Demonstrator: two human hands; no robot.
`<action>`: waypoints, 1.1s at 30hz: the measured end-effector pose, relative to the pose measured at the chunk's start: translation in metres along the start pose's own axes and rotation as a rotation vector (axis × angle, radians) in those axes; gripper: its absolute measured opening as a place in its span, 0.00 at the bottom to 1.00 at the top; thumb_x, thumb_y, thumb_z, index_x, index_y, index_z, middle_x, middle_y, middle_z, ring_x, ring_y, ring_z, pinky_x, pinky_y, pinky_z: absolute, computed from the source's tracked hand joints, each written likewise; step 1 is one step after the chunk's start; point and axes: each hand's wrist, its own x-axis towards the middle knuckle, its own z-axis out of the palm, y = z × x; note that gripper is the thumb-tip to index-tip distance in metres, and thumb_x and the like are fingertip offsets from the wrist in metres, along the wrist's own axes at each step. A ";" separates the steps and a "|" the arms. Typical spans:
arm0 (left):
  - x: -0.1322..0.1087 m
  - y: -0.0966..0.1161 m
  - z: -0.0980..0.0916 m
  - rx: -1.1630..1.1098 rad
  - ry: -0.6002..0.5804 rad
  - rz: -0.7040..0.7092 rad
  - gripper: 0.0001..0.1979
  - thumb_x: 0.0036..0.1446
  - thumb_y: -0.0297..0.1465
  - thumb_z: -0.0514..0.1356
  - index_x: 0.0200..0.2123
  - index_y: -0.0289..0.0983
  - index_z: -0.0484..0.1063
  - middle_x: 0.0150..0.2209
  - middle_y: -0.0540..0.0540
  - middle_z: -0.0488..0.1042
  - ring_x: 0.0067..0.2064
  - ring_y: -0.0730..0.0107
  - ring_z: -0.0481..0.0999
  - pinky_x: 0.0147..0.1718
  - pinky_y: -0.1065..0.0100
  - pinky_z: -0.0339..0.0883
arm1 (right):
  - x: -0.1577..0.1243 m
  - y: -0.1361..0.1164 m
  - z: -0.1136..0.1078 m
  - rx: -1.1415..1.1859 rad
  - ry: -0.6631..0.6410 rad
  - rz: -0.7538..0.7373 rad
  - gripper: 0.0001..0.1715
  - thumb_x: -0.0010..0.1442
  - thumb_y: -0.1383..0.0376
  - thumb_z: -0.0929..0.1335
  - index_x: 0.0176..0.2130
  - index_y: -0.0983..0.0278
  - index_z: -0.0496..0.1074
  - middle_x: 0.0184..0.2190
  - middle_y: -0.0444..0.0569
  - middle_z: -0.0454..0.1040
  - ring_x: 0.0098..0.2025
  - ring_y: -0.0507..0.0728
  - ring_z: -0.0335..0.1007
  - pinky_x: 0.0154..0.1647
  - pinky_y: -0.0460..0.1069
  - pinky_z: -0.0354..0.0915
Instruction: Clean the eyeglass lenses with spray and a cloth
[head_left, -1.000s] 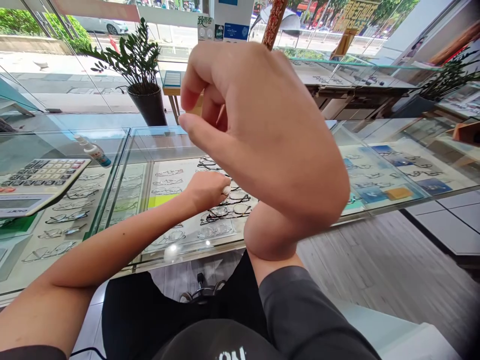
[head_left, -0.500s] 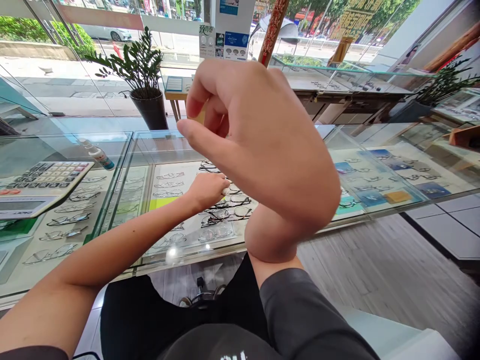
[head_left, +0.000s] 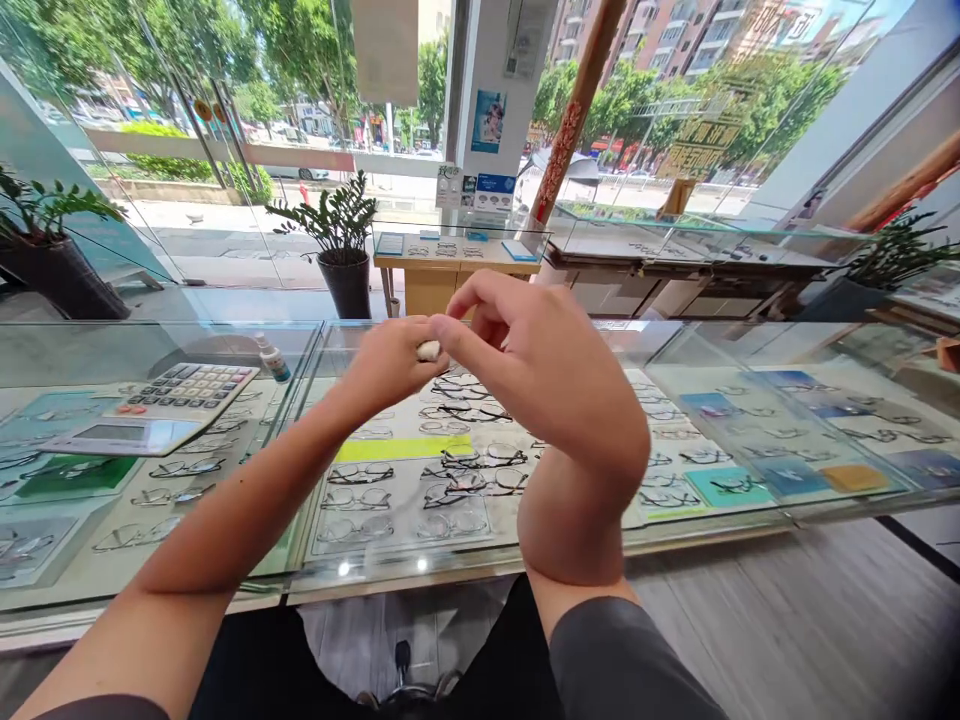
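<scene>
My left hand (head_left: 390, 362) is raised over the glass counter, its fingers pressed together round a small whitish lump (head_left: 428, 351) whose kind I cannot make out. My right hand (head_left: 551, 365) meets it from the right, wrist bent, fingers curled. The right thumb tip lies right at the left fingertips, beside the lump. Whatever the right fingers pinch, if anything, is hidden. Below both hands, rows of eyeglasses (head_left: 465, 475) lie in the glass display case (head_left: 375, 570); a yellow-green strip (head_left: 401, 447) runs among them.
A large calculator (head_left: 161, 405) and a small spray bottle (head_left: 272, 358) stand on the counter at left. Potted plants (head_left: 349, 280) stand by the window. Another display table (head_left: 457, 262) is beyond. Turquoise card (head_left: 727, 487) and more eyeglasses lie in the case at right.
My right hand has come down and away from the camera, and its thumb now meets my left hand. The view has tilted up, showing more street and window.
</scene>
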 end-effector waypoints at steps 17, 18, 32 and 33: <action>-0.015 0.028 -0.075 -0.495 0.532 -0.013 0.14 0.64 0.42 0.71 0.31 0.40 0.78 0.29 0.49 0.77 0.29 0.70 0.70 0.29 0.67 0.66 | 0.028 0.008 0.042 0.287 0.105 -0.033 0.16 0.72 0.50 0.73 0.39 0.59 0.77 0.27 0.41 0.74 0.29 0.53 0.65 0.32 0.53 0.60; -0.016 0.029 -0.076 -0.493 0.532 -0.004 0.14 0.64 0.43 0.71 0.32 0.40 0.79 0.30 0.49 0.78 0.30 0.69 0.72 0.30 0.67 0.68 | 0.028 0.008 0.044 0.306 0.104 -0.052 0.15 0.72 0.50 0.73 0.40 0.58 0.78 0.27 0.41 0.73 0.29 0.53 0.64 0.32 0.52 0.60; -0.016 0.026 -0.087 -0.575 0.419 0.057 0.14 0.63 0.43 0.73 0.33 0.40 0.81 0.42 0.43 0.86 0.43 0.61 0.83 0.44 0.61 0.78 | 0.031 0.006 0.054 0.314 0.206 -0.120 0.11 0.72 0.54 0.73 0.39 0.57 0.76 0.30 0.43 0.75 0.32 0.55 0.68 0.35 0.54 0.65; -0.016 0.026 -0.087 -0.581 0.411 0.056 0.13 0.62 0.43 0.73 0.33 0.40 0.81 0.43 0.43 0.86 0.43 0.60 0.83 0.44 0.61 0.78 | 0.031 0.006 0.054 0.304 0.213 -0.122 0.10 0.72 0.55 0.73 0.40 0.57 0.76 0.31 0.44 0.76 0.33 0.56 0.69 0.37 0.55 0.66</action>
